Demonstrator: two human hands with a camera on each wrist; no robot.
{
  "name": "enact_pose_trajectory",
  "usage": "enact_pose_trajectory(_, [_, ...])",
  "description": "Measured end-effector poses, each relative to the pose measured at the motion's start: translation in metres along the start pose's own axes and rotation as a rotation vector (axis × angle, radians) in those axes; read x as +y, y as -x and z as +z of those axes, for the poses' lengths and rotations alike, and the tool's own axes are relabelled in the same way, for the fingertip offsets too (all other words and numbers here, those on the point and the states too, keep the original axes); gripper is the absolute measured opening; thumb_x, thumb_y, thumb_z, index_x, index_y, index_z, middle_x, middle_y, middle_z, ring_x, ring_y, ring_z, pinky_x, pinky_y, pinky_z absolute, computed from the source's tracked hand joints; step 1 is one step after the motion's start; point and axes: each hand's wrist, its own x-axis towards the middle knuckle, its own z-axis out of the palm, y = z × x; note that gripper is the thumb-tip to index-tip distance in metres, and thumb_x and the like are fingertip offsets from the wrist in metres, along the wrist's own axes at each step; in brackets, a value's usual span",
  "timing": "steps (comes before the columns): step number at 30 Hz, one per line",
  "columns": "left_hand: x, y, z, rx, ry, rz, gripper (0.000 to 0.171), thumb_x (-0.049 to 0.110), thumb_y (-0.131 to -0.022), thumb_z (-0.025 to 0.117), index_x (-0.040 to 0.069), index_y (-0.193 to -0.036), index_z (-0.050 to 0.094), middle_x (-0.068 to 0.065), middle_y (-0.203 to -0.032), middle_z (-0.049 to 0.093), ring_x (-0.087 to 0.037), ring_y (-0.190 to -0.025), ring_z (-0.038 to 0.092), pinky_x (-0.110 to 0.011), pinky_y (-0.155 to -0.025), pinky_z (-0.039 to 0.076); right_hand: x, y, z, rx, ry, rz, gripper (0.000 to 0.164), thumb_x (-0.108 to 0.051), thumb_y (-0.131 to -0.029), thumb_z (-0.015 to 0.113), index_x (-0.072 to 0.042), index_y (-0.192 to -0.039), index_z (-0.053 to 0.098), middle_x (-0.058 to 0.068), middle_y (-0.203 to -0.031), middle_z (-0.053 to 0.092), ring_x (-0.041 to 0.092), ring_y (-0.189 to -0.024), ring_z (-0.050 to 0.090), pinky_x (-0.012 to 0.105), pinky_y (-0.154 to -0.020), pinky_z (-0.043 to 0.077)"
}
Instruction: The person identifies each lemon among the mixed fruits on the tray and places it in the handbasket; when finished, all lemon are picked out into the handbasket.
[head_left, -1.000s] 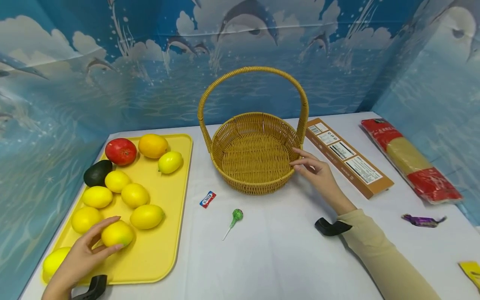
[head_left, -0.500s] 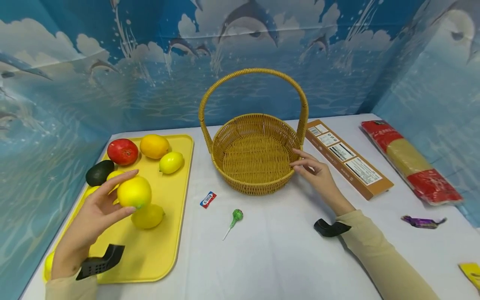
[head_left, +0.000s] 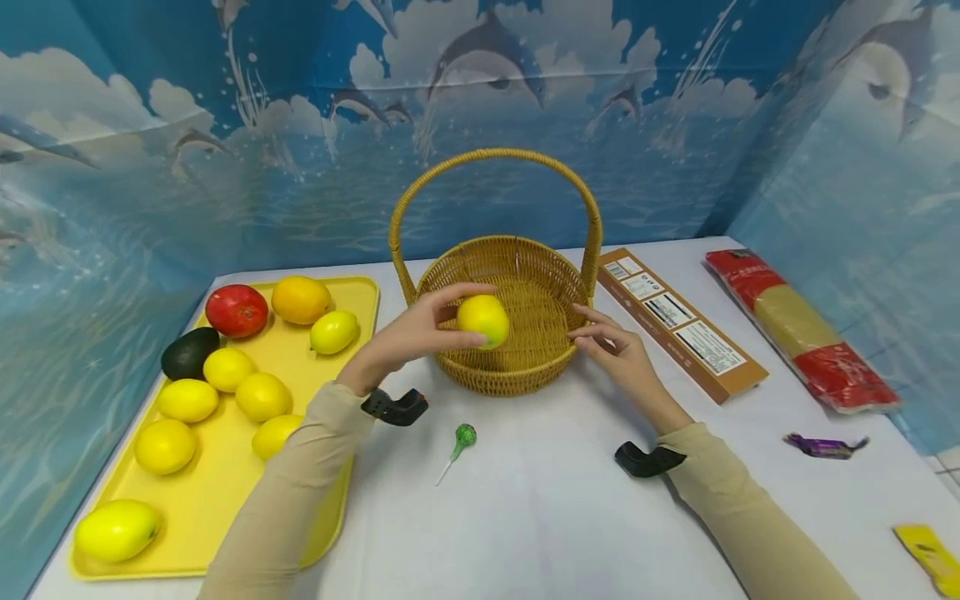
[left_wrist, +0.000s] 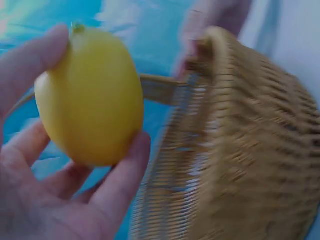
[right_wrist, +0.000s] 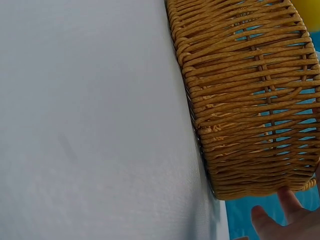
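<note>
My left hand (head_left: 411, 336) holds a yellow lemon (head_left: 483, 320) between thumb and fingers, over the near left part of a round wicker basket (head_left: 504, 382) with a tall arched handle. In the left wrist view the lemon (left_wrist: 92, 97) stands upright in the fingertips, beside the basket's woven wall (left_wrist: 260, 145). At the basket's right rim, my right hand (head_left: 626, 358) grips the edge with thumb and fingers. The right wrist view shows its fingertips against the wicker side (right_wrist: 250, 110). Inside, the visible basket floor is bare wicker.
On the left, a yellow tray (head_left: 217, 517) carries several lemons, a red mango (head_left: 237, 311) and an avocado (head_left: 190, 353). A lollipop (head_left: 465, 435) lies in front of the basket. A long brown box (head_left: 678, 325), red packet (head_left: 798, 329) and purple-wrapped candy (head_left: 825, 447) lie to the right.
My left hand has lifted the lemon from the tray and carried it right, over the basket. The right hand has stayed at the basket's rim. The head view has shifted slightly.
</note>
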Motion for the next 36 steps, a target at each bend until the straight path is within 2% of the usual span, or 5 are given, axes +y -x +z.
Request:
enact_pose_trajectory(6, [-0.03, -0.04, 0.019, -0.007, -0.147, -0.136, 0.061, 0.024, -0.083, 0.074, 0.018, -0.138, 0.048, 0.002, -0.133, 0.046, -0.02, -0.104, 0.053, -0.034, -0.085, 0.046, 0.002, 0.001, -0.001, 0.004, 0.02, 0.007, 0.017, 0.004, -0.092, 0.056, 0.016, -0.102, 0.061, 0.024, -0.139, 0.038, 0.031, -0.133, 0.029, 0.057, -0.102, 0.025])
enact_pose_trajectory(20, [-0.033, -0.051, 0.029, -0.193, -0.422, -0.204, 0.055, 0.022, -0.087, 0.07, 0.011, -0.137, 0.049, -0.005, -0.136, 0.046, -0.023, -0.118, 0.046, -0.033, -0.093, 0.042, -0.001, 0.001, 0.0, 0.01, 0.034, 0.034, 0.019, 0.0, -0.093, 0.056, 0.014, -0.104, 0.062, 0.018, -0.141, 0.04, 0.028, -0.133, 0.029, 0.055, -0.103, 0.025])
enact_pose_trajectory(24, [-0.012, -0.026, 0.016, -0.103, -0.433, -0.081, 0.055, 0.027, -0.088, 0.068, 0.012, -0.137, 0.048, -0.001, -0.139, 0.044, -0.022, -0.129, 0.036, -0.041, -0.102, 0.033, 0.0, 0.002, 0.001, 0.01, 0.044, 0.034, 0.019, -0.001, -0.094, 0.056, 0.013, -0.104, 0.063, 0.018, -0.141, 0.039, 0.027, -0.134, 0.028, 0.055, -0.102, 0.025])
enact_pose_trajectory(29, [0.02, 0.028, -0.01, 0.041, -0.354, 0.024, 0.052, 0.023, -0.089, 0.067, 0.013, -0.136, 0.049, 0.003, -0.137, 0.045, -0.015, -0.127, 0.037, -0.044, -0.103, 0.031, -0.001, 0.003, 0.0, 0.016, 0.049, 0.031, 0.019, -0.002, -0.094, 0.056, 0.013, -0.104, 0.062, 0.021, -0.141, 0.037, 0.024, -0.134, 0.029, 0.057, -0.102, 0.025])
enact_pose_trajectory(36, [0.035, 0.135, -0.04, 0.302, -0.329, -0.075, 0.051, 0.015, -0.09, 0.065, 0.012, -0.137, 0.048, 0.001, -0.137, 0.045, -0.014, -0.123, 0.042, -0.032, -0.103, 0.032, 0.001, 0.0, 0.002, 0.01, 0.043, 0.026, 0.019, -0.002, -0.093, 0.056, 0.014, -0.103, 0.062, 0.02, -0.141, 0.038, 0.022, -0.133, 0.03, 0.057, -0.101, 0.026])
